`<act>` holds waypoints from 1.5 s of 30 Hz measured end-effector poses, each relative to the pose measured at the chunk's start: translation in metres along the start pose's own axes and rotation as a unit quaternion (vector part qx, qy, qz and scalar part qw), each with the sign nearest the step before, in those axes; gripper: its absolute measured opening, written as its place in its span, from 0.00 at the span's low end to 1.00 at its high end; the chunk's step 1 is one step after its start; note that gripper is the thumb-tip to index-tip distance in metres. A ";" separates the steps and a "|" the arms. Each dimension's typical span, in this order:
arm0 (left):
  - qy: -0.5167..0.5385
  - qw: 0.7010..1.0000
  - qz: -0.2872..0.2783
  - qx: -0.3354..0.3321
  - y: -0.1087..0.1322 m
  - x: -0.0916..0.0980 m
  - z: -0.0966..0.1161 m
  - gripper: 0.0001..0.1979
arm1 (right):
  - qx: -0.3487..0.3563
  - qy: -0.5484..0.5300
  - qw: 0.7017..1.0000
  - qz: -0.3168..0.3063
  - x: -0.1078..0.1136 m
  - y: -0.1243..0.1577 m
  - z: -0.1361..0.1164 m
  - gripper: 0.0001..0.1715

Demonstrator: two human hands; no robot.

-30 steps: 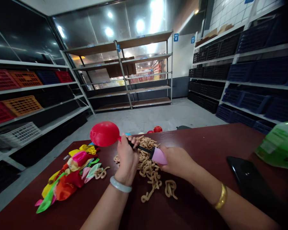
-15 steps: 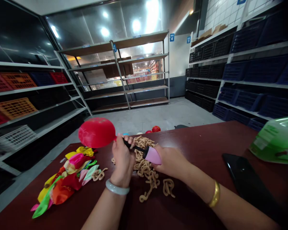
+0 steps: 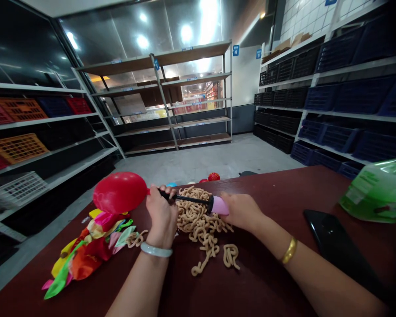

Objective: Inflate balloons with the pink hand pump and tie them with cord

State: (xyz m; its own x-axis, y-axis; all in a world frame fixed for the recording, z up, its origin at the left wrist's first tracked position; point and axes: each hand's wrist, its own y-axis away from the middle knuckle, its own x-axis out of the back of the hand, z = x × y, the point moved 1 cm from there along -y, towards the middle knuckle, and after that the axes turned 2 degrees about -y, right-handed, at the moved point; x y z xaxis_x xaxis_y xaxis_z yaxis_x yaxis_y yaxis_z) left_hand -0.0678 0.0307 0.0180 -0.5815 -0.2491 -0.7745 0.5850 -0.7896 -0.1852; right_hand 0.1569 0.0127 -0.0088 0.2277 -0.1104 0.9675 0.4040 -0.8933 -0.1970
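A red balloon, partly inflated, sits on the nozzle end of a balloon hand pump. My left hand is closed around the black nozzle end, right by the balloon's neck. My right hand grips the pump's pink body, and a length of thin black rod shows between the two hands. Below the pump lies a heap of beige, curly, rope-like pieces. Several limp, uninflated balloons in many colours are piled to the left of my left hand.
A black phone and a green-labelled clear bottle stand on the dark red table at the right. Small round red balls show past the far edge. Shelves with crates line the room.
My hands have drawn apart, so more of the pump's rod shows. The balloon, with my left hand, has shifted left and slightly down; my right hand has moved right.
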 end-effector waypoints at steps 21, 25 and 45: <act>-0.013 0.997 -0.070 0.039 0.036 -0.021 -0.008 0.12 | -0.019 -0.039 0.998 0.053 0.008 0.009 -0.035 0.26; -0.020 1.000 -0.021 0.006 -0.007 -0.002 0.017 0.12 | -0.008 -0.016 0.999 0.039 0.007 0.006 -0.025 0.26; -0.014 0.986 -0.127 0.111 0.086 -0.035 -0.041 0.11 | -0.009 -0.017 0.997 0.074 0.014 0.014 -0.026 0.19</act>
State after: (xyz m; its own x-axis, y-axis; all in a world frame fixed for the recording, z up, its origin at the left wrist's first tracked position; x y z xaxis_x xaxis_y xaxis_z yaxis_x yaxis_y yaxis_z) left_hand 0.0256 -0.0053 0.0046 -0.7108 -0.0408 -0.7022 0.2829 -0.9306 -0.2322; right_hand 0.1430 -0.0128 0.0064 0.3132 -0.2281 0.9219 0.3480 -0.8757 -0.3348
